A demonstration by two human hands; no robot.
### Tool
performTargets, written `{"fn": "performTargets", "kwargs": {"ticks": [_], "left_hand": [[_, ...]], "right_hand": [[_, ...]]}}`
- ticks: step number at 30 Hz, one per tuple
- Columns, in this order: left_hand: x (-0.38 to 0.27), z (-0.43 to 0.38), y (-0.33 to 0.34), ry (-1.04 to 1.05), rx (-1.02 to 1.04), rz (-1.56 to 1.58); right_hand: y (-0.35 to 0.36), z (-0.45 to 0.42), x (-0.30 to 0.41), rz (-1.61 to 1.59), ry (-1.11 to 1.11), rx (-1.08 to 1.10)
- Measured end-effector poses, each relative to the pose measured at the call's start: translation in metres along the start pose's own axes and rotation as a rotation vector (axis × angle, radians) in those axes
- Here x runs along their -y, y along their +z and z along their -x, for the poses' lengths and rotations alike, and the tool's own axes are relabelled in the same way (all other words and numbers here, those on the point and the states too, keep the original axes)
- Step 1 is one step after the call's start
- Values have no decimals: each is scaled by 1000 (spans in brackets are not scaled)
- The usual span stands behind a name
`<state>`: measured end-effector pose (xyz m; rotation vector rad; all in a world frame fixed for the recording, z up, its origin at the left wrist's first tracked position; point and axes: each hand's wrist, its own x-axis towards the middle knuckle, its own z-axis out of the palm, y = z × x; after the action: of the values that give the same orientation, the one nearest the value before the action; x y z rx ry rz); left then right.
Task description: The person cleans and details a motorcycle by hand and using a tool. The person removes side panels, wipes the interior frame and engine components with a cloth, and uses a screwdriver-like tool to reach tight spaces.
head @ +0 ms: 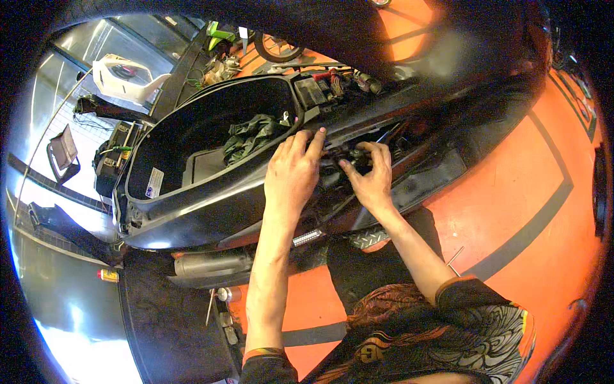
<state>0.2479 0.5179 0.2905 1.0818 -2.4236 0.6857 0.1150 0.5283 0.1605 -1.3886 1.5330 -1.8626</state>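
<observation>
A motor scooter with dark side panels stands before me, its storage compartment [192, 117] uncovered and a dark crumpled cloth [254, 139] lying inside. My left hand [293, 165] is at the upper edge of the side panel [225, 189], fingers bent over it; its thumb is hidden. Just to the right, my right hand [375, 175] reaches into an opening in the bodywork. Its thumb and fingers curve around small dark parts [352, 156] there. What either hand grips is too dark to make out. Beyond the hands, a battery [309, 92] sits beside red connectors and wiring [333, 81].
The exhaust muffler [211, 264] juts out below the panel, near a metal footplate [369, 237]. A metal can [228, 294] and a small bottle [108, 275] stand at lower left. Removed body panels [67, 228] and a white fairing piece [122, 79] lie at left. A T-handle tool [455, 261] is on the orange floor.
</observation>
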Motion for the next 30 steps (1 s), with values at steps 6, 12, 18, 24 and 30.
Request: {"fn": "performTargets", "kwargs": {"ticks": [6,12,18,24,30], "left_hand": [[-8,-4,-11,-157,64,204],[-5,-8,-9,-227,69,291],[-2,-5,-7,-220,19,334],[-4,-9,-11,-269,81,367],[7,-9,-7,-113,117,261]], "right_hand": [[7,5,-2,50,-80,-55],[5,19,13,167,-278,-89],[8,36,38,198,-205,-37],[5,17,45,216,-96,32],[1,0,39,174,-46,162]]}}
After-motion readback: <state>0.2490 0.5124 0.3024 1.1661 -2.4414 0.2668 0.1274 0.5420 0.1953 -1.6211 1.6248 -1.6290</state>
